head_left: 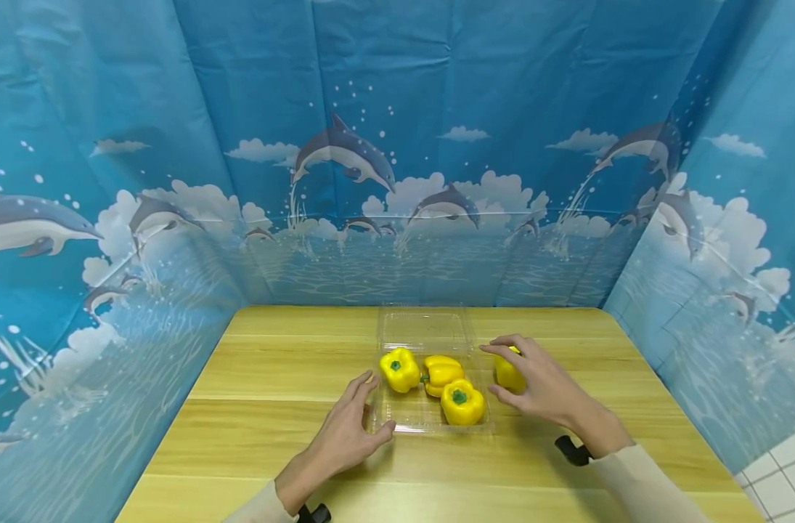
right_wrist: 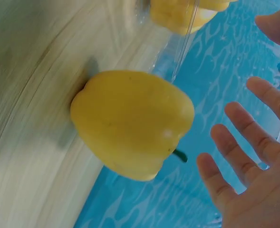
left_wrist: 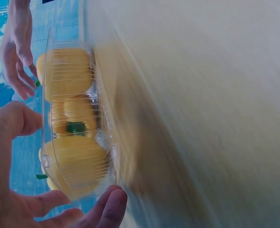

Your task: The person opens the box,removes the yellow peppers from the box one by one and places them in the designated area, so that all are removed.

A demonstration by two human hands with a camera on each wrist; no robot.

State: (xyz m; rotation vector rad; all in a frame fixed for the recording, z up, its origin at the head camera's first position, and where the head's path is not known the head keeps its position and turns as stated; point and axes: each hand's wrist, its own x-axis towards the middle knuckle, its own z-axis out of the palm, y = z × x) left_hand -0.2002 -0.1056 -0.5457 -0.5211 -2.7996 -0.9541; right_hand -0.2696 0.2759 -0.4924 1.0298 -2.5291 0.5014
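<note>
A clear plastic clamshell box (head_left: pixel 410 423) lies on the table with its lid (head_left: pixel 426 328) folded back at the far side. Inside are three yellow bell peppers: one at the left (head_left: pixel 399 369), one lying sideways in the middle (head_left: pixel 443 373), one at the near right (head_left: pixel 462 402). Another yellow bell pepper (right_wrist: pixel 130 124) stands on the table just right of the box. My right hand (head_left: pixel 537 378) hovers over that pepper, fingers spread, with a gap between them in the right wrist view. My left hand (head_left: pixel 348 428) is beside the box's left wall, fingers loosely bent; contact is unclear.
The wooden table (head_left: pixel 273 378) extends on both sides of the box and toward me. A blue dolphin-print curtain (head_left: pixel 384 261) stands behind it and along both sides. White floor tiles (head_left: pixel 792 465) show at the lower right.
</note>
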